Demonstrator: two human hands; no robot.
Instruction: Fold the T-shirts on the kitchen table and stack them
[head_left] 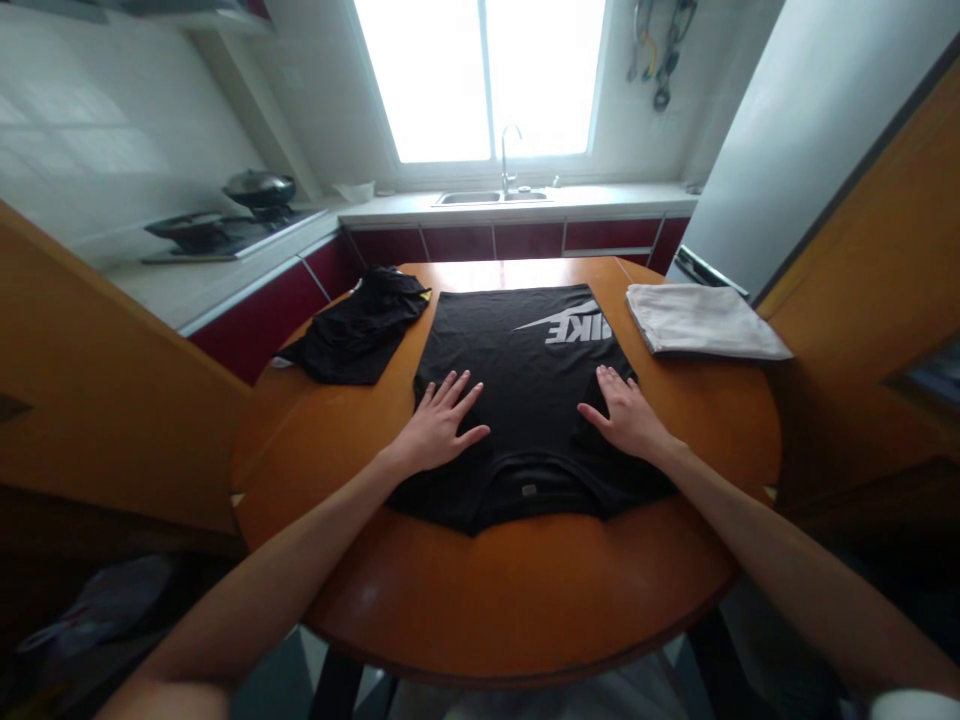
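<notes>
A black T-shirt [525, 385] with a white printed logo lies spread on a round wooden table [517, 600], its neckline toward me and its hem at the far side. My left hand [442, 425] rests flat on the shirt's left part, fingers spread. On the right part, my right hand [626, 410] also lies flat, with its thumb pointing inward. Neither hand grips the cloth. The logo appears upside down from my side, and its right end runs to the shirt's edge. Parts of the sleeves are under or beside my hands.
A crumpled black garment [367, 325] lies at the table's left. Folded pale cloth [701, 315] sits at the right. Beyond the table are a counter with a sink [491, 198], a stove with a lidded pan [259, 188], and a refrigerator [780, 150] on the right.
</notes>
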